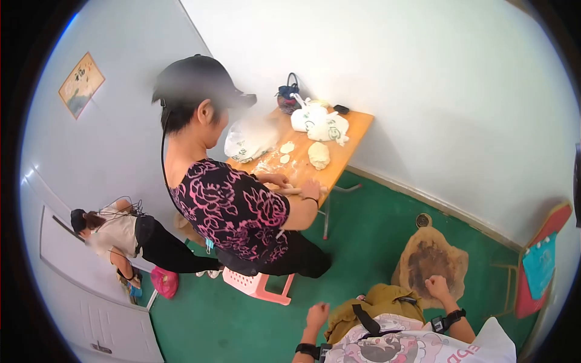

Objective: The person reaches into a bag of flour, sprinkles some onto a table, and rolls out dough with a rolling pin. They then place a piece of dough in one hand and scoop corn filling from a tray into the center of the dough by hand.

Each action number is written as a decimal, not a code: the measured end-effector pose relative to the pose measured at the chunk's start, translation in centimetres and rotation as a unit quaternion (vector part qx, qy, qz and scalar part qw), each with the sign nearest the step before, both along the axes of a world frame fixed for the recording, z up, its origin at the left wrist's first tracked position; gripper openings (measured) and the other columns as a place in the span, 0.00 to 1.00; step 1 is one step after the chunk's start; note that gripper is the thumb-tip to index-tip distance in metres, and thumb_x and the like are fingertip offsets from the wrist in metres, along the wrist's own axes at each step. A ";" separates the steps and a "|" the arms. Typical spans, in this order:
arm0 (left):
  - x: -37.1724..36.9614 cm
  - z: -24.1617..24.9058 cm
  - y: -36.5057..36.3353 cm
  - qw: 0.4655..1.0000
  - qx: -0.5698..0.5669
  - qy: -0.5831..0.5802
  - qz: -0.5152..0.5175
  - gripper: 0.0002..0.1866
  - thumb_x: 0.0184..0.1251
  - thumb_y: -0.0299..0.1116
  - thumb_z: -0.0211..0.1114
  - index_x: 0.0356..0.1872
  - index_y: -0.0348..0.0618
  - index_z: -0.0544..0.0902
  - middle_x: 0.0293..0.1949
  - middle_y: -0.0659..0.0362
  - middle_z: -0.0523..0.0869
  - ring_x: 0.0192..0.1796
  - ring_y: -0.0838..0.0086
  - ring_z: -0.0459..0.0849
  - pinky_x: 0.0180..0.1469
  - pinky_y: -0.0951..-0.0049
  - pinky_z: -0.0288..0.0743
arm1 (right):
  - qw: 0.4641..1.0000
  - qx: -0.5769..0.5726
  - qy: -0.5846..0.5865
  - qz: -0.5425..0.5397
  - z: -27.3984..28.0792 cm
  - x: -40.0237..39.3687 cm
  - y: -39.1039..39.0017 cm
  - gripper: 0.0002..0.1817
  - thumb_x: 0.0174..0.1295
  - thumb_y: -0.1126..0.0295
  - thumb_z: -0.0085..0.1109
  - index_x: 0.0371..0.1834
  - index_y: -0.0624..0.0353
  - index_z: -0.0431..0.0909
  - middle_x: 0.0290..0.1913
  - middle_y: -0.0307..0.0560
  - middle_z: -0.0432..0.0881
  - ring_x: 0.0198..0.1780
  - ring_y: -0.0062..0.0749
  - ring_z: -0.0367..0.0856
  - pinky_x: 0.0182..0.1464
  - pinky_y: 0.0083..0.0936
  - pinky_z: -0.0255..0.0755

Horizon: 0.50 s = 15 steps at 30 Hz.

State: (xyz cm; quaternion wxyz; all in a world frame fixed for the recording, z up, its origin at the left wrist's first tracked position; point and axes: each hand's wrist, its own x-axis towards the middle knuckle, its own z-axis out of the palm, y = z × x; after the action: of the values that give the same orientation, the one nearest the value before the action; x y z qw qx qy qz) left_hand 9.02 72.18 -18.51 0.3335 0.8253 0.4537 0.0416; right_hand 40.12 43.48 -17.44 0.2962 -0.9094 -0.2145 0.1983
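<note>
My left hand (318, 315) is curled into a fist low in the view, in front of my khaki trousers (378, 305), with nothing showing in it. On the other side my right hand (437, 286) is also closed, its thumb against the fingers and no object visible in it. It overlaps the near edge of a wooden stump (451, 257) with a dark centre. Each wrist carries a black strapped device, and my white printed top (417, 345) fills the bottom edge.
A co-worker (227, 193) leans over a wooden table (357, 130), hands at a pale stick. Around it are a dough lump (319, 156), flat dough pieces (287, 147) and white plastic bags (327, 125). A pink stool (257, 285), another person (130, 233) and a red chair (563, 221) stand nearby.
</note>
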 end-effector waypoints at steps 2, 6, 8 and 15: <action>5.5 2.5 2.0 0.999 -0.007 -0.042 -0.031 0.14 0.60 0.41 0.58 0.27 0.37 0.79 0.25 0.48 0.81 0.30 0.51 0.80 0.32 0.59 0.72 | 1.000 0.013 -0.016 0.001 -0.6 2.8 2.2 0.14 0.51 0.65 0.55 0.23 0.67 0.78 0.21 0.59 0.78 0.28 0.50 0.80 0.32 0.36 0.73; 14.1 6.0 5.3 0.992 -0.007 -0.063 -0.105 0.14 0.62 0.40 0.57 0.29 0.37 0.78 0.25 0.48 0.79 0.30 0.53 0.79 0.31 0.60 0.70 | 0.999 0.033 -0.017 -0.001 -1.2 7.4 8.1 0.13 0.51 0.65 0.56 0.23 0.68 0.78 0.20 0.59 0.77 0.27 0.48 0.80 0.32 0.35 0.72; 18.1 7.7 6.7 0.984 -0.018 -0.108 -0.141 0.14 0.63 0.40 0.57 0.29 0.37 0.78 0.23 0.50 0.77 0.26 0.56 0.77 0.29 0.62 0.69 | 0.998 0.058 -0.012 0.024 -1.4 9.9 11.9 0.13 0.51 0.66 0.56 0.22 0.68 0.77 0.20 0.59 0.77 0.26 0.46 0.80 0.31 0.34 0.71; 33.0 11.4 12.9 0.979 -0.086 -0.158 -0.094 0.13 0.63 0.36 0.57 0.27 0.35 0.77 0.20 0.52 0.75 0.23 0.68 0.73 0.28 0.70 0.67 | 0.992 0.072 0.033 0.096 -0.4 21.5 23.6 0.13 0.54 0.64 0.56 0.22 0.65 0.76 0.21 0.57 0.77 0.27 0.51 0.77 0.31 0.37 0.71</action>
State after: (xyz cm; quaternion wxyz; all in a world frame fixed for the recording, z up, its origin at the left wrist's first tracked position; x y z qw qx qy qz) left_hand 42.00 85.11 -7.11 0.4737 0.8153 0.3174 0.1009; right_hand 61.60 67.05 -17.87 0.3474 -0.8538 -0.3044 0.2399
